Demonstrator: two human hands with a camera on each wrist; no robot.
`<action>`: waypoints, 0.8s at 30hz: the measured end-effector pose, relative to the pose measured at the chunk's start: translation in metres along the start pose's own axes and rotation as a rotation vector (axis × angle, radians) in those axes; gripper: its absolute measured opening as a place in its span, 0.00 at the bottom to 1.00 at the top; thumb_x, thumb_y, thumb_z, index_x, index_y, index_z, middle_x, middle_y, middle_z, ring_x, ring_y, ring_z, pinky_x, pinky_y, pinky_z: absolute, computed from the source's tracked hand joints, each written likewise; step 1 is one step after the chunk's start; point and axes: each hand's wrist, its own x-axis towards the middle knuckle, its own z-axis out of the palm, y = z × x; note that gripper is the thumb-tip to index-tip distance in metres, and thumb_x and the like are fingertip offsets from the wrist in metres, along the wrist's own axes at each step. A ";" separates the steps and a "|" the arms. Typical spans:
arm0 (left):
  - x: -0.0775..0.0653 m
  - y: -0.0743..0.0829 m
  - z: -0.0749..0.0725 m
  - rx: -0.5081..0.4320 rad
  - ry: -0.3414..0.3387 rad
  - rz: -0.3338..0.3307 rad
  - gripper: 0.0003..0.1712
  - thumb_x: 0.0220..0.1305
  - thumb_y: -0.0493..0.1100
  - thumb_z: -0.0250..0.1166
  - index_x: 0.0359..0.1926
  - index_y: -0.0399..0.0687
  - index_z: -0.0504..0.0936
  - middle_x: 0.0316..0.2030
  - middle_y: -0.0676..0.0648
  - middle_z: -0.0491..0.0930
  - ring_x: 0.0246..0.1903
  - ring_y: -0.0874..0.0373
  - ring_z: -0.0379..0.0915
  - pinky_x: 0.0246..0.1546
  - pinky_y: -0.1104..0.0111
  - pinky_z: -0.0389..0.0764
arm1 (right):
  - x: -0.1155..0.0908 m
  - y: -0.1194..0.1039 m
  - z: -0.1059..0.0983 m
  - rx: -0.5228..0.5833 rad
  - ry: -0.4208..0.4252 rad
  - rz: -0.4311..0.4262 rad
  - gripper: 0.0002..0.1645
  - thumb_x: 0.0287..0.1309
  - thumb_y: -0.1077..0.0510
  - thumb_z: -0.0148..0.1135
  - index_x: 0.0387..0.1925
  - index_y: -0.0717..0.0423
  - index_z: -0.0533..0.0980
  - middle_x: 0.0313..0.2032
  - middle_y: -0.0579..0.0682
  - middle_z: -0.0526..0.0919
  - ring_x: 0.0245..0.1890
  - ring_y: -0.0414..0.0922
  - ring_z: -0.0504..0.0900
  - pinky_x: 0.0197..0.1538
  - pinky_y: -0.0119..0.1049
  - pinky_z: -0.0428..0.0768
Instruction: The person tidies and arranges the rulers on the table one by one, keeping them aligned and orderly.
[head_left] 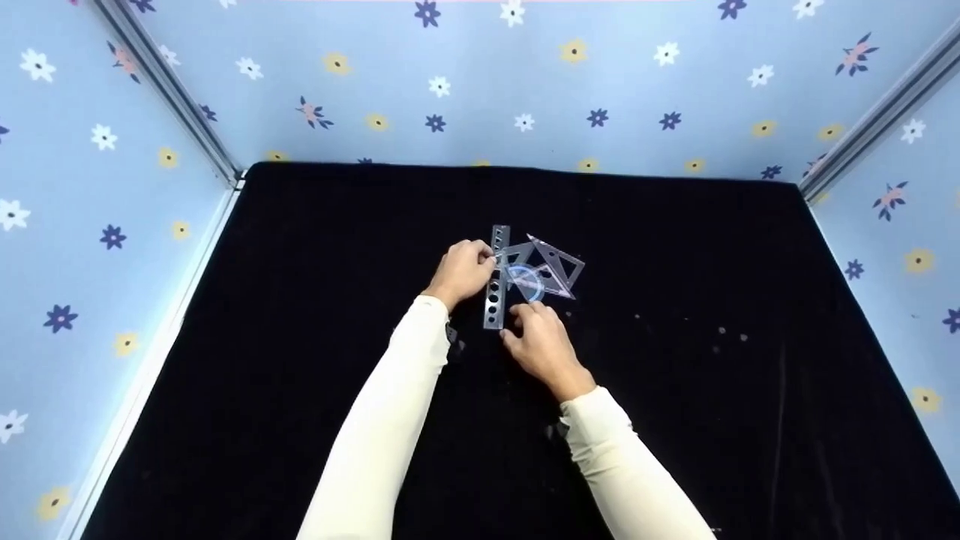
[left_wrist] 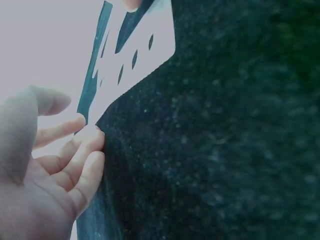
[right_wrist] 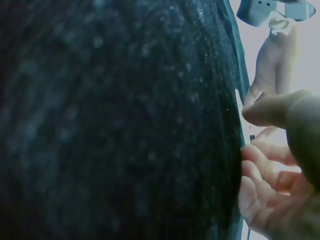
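A clear straight ruler (head_left: 493,307) with a row of cut-out holes lies lengthwise on the black cloth. My left hand (head_left: 460,271) touches its left edge near the upper half, thumb and fingers apart. In the left wrist view, the fingertips of that hand (left_wrist: 65,165) meet the near corner of the pale, glare-washed ruler (left_wrist: 135,60). My right hand (head_left: 541,337) rests by the ruler's lower right end, fingers loosely bent. Against the ruler's right side, two clear set squares (head_left: 568,264) and a blue-arced protractor (head_left: 535,283) overlap one another.
Black cloth (head_left: 675,412) covers the table. Blue flowered panels (head_left: 480,90) stand at the back and both sides, joined by metal corner posts (head_left: 172,94). Small pale specks (head_left: 721,330) dot the cloth to the right.
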 end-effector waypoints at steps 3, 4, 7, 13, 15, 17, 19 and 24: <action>0.004 -0.002 0.002 -0.013 0.023 -0.010 0.12 0.68 0.44 0.59 0.47 0.46 0.85 0.40 0.47 0.79 0.42 0.52 0.77 0.48 0.59 0.75 | 0.000 0.000 0.003 0.038 0.001 0.060 0.20 0.50 0.55 0.75 0.43 0.62 0.82 0.33 0.52 0.81 0.37 0.55 0.79 0.44 0.49 0.77; 0.005 -0.003 0.003 -0.023 0.031 -0.011 0.13 0.68 0.44 0.59 0.47 0.45 0.85 0.40 0.47 0.79 0.42 0.51 0.76 0.48 0.59 0.75 | 0.000 0.000 0.004 0.050 -0.004 0.080 0.20 0.49 0.54 0.75 0.43 0.61 0.82 0.33 0.52 0.81 0.37 0.55 0.79 0.45 0.49 0.76; 0.008 -0.005 0.006 -0.065 0.063 -0.011 0.14 0.68 0.43 0.59 0.49 0.44 0.84 0.40 0.47 0.79 0.42 0.52 0.76 0.48 0.60 0.75 | 0.002 0.001 0.005 0.081 -0.024 0.131 0.21 0.48 0.53 0.76 0.43 0.60 0.82 0.33 0.51 0.80 0.38 0.54 0.79 0.46 0.49 0.75; 0.015 -0.010 0.010 -0.120 0.101 -0.003 0.18 0.68 0.43 0.60 0.55 0.42 0.82 0.41 0.48 0.80 0.44 0.53 0.76 0.51 0.62 0.74 | 0.009 0.001 0.001 0.116 -0.071 0.211 0.25 0.47 0.49 0.78 0.44 0.58 0.81 0.32 0.50 0.80 0.38 0.52 0.78 0.47 0.48 0.75; 0.018 -0.009 0.010 -0.109 0.102 -0.008 0.19 0.68 0.43 0.60 0.56 0.41 0.81 0.41 0.47 0.81 0.45 0.53 0.76 0.52 0.61 0.74 | 0.012 0.001 0.000 0.126 -0.085 0.231 0.26 0.47 0.47 0.78 0.44 0.57 0.82 0.32 0.50 0.81 0.38 0.52 0.79 0.48 0.47 0.76; 0.021 -0.007 0.009 -0.086 0.097 -0.024 0.20 0.68 0.44 0.60 0.58 0.42 0.81 0.42 0.48 0.81 0.45 0.52 0.77 0.52 0.60 0.74 | 0.013 0.001 -0.001 0.131 -0.087 0.241 0.27 0.47 0.46 0.79 0.45 0.57 0.82 0.32 0.50 0.81 0.38 0.52 0.80 0.48 0.47 0.76; 0.024 -0.005 0.008 -0.058 0.087 -0.045 0.21 0.68 0.45 0.59 0.58 0.43 0.81 0.42 0.49 0.81 0.46 0.52 0.77 0.51 0.59 0.75 | 0.014 0.000 -0.001 0.131 -0.081 0.240 0.26 0.47 0.47 0.79 0.45 0.56 0.82 0.32 0.50 0.81 0.38 0.52 0.80 0.48 0.48 0.76; 0.029 -0.002 0.004 -0.013 0.038 -0.100 0.22 0.67 0.48 0.58 0.59 0.48 0.81 0.43 0.51 0.82 0.45 0.53 0.78 0.50 0.57 0.76 | 0.011 -0.002 0.003 0.112 -0.068 0.226 0.23 0.49 0.50 0.78 0.44 0.55 0.82 0.31 0.49 0.80 0.38 0.52 0.79 0.49 0.48 0.75</action>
